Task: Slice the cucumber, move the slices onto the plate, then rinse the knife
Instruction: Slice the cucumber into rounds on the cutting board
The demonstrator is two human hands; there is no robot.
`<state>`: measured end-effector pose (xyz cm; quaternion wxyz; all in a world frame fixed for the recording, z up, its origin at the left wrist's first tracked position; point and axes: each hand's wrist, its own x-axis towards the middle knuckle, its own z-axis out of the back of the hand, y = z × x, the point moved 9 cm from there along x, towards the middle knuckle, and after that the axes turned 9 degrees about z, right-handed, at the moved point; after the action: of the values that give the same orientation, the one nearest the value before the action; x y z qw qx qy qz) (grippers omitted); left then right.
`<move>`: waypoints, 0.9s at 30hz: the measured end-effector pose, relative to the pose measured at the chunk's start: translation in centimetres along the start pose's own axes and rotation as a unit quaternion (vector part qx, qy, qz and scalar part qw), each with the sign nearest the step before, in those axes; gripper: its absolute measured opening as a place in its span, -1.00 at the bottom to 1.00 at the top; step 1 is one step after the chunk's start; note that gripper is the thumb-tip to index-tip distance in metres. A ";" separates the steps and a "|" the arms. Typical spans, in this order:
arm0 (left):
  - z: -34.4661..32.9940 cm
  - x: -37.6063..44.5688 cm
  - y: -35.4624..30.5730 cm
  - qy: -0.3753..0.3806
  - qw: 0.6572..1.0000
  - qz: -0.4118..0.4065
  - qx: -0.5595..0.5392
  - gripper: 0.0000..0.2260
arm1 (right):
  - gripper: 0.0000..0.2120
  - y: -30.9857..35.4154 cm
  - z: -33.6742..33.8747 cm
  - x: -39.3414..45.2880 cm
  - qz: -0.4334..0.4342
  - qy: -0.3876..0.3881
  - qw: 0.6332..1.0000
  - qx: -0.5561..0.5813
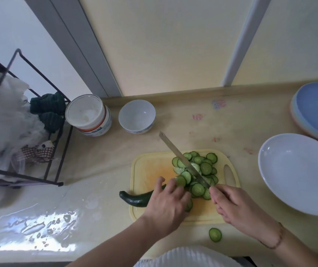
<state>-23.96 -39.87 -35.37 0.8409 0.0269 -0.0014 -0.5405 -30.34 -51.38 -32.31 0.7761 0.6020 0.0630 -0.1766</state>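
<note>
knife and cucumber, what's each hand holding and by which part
The right hand grips the knife by its handle. The left hand holds the cucumber at its cut end.

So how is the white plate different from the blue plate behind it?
The white plate is white, while the blue plate is light blue. The white plate lies alone on the counter; the blue plate sits on top of a stack of other plates. The white plate is nearer the cutting board; the blue plate is farther back by the wall. Both are round, and neither has any cucumber slices in it yet.
</note>
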 end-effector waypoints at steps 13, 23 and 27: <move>-1.1 1.5 -1.9 0.060 0.990 -0.120 0.039 -0.67 | -0.37 -0.3 1.4 -0.4 0.078 -0.027 0.971 -0.223; -0.8 2.3 -0.9 0.015 0.989 -0.137 0.046 -0.75 | -0.41 -0.6 1.7 -0.6 0.069 -0.030 0.973 -0.220; -0.7 2.9 0.8 -0.008 0.994 -0.109 0.009 -0.76 | -0.39 -0.8 1.6 -0.6 0.070 -0.027 0.971 -0.225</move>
<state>-22.02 -42.19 -36.16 0.7768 0.0300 -0.0105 -0.6289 -31.32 -52.97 -32.39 0.9037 0.4096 0.0380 -0.1192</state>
